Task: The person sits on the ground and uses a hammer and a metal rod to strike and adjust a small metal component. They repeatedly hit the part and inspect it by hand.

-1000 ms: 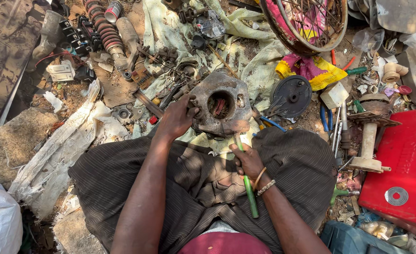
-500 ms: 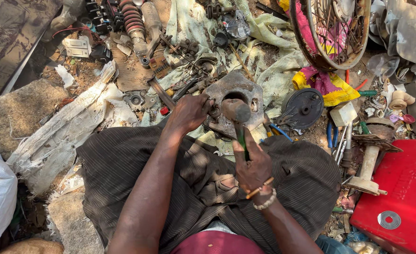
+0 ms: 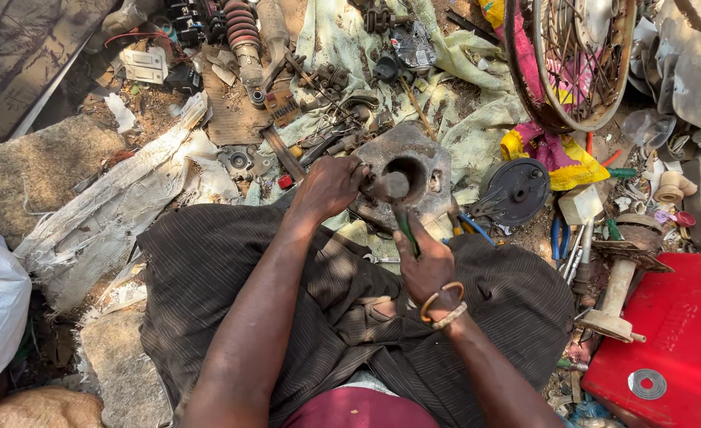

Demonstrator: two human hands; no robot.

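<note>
A grey metal engine casing [image 3: 430,162] with a round hole stands on the ground in front of my lap. My left hand [image 3: 328,186] grips its left edge and holds it steady. My right hand [image 3: 426,265] is closed around the green handle of a hammer [image 3: 402,218], whose metal head sits at the casing's hole. Bangles ring my right wrist. A small spanner [image 3: 378,259] lies on my dark striped cloth beside the right hand.
A spoked wheel [image 3: 572,63] stands at the top right, above a dark round cover plate [image 3: 517,190]. A red box [image 3: 668,333] lies at the right, with a metal shaft part [image 3: 616,289] next to it. Springs [image 3: 243,32], tools and rags are scattered beyond the casing. A flat stone [image 3: 33,170] lies left.
My right hand has swung the green-handled hammer up from my lap to the casing's hole. My left hand kept its grip on the casing. The camera has moved closer.
</note>
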